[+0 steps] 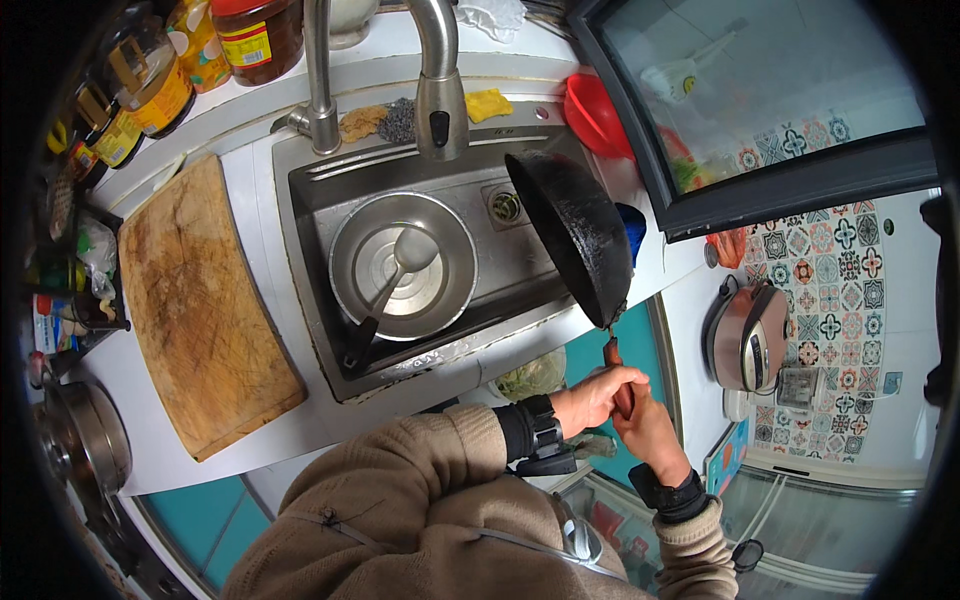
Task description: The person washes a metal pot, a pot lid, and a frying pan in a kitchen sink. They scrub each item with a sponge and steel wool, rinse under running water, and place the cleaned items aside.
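Note:
A black wok [572, 235] is tilted on its side over the right end of the steel sink [330, 365]. Both my hands are closed around its brown handle [612, 352]: my left hand [597, 397] from the left, my right hand [647, 428] from the right. The wok's underside faces right, and its inside is mostly turned from view. Left of it in the sink sits a metal basin [455, 250] with a dark-handled ladle [415, 250] lying in it. Bits of green lie in the drain strainer [505, 206].
The faucet [440, 110] stands behind the basin. A wooden cutting board [205, 310] lies left of the sink. A red plastic bowl [597, 115] and an open window [780, 110] are at the back right. A rice cooker [750, 335] stands on the right counter. Jars [258, 40] line the back left.

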`<state>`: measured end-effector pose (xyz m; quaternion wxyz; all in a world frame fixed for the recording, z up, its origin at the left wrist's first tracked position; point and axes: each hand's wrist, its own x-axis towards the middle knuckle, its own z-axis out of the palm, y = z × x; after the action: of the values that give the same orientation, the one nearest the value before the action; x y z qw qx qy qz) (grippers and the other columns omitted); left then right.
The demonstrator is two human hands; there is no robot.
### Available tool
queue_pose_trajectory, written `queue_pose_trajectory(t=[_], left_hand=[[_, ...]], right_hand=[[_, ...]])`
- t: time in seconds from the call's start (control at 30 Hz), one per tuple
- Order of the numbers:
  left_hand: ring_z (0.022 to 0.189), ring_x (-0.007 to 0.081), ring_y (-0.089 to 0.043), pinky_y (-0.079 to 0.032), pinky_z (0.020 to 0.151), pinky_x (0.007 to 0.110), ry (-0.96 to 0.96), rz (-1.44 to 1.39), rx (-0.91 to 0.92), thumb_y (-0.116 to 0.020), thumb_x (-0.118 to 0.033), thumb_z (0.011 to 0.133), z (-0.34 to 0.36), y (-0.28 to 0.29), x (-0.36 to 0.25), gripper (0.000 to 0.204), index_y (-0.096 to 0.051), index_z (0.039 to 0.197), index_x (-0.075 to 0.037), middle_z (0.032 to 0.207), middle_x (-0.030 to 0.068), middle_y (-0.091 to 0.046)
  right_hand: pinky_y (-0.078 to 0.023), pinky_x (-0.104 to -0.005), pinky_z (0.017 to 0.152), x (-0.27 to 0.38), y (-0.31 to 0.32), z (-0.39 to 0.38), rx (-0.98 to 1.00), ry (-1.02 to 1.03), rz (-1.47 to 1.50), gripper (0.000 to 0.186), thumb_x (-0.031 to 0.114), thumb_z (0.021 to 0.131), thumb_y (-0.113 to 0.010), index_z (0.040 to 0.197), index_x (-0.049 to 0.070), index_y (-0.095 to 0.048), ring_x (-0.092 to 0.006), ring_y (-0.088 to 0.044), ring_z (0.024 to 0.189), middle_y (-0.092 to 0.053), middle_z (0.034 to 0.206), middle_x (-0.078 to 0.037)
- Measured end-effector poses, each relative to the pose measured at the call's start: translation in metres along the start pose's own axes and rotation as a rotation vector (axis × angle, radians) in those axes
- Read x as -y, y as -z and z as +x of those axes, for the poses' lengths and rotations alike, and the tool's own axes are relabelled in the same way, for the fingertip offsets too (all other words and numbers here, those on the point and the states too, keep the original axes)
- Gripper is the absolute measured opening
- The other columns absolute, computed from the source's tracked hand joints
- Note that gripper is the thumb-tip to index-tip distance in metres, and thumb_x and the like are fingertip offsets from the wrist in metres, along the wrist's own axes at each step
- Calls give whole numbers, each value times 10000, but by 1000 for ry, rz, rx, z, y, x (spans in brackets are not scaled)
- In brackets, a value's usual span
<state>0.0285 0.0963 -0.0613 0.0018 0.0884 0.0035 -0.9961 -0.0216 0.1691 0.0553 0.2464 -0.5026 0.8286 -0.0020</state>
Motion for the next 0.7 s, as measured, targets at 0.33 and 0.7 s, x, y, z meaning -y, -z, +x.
queue_pose_trajectory(t=[0.33,0.7], left_hand=[[797,156,-590,-453,741,300,-18,19,-28,-680,-239,783,-5,7,-1,165,-608,843,-103,857,24,-626],[819,163,-587,-447,717,313,-4,69,-95,-682,-234,779,-10,11,-5,171,-610,868,-107,874,21,-622]], right_hand=[[-492,-505,716,6,-10,2,-10,-17,80,515,54,753,-608,1222,38,-398,-462,-590,840,-599,989,-273],[-491,-506,683,10,-18,3,-47,-10,136,446,63,763,-600,1169,27,-417,-458,-593,809,-609,943,-261]])
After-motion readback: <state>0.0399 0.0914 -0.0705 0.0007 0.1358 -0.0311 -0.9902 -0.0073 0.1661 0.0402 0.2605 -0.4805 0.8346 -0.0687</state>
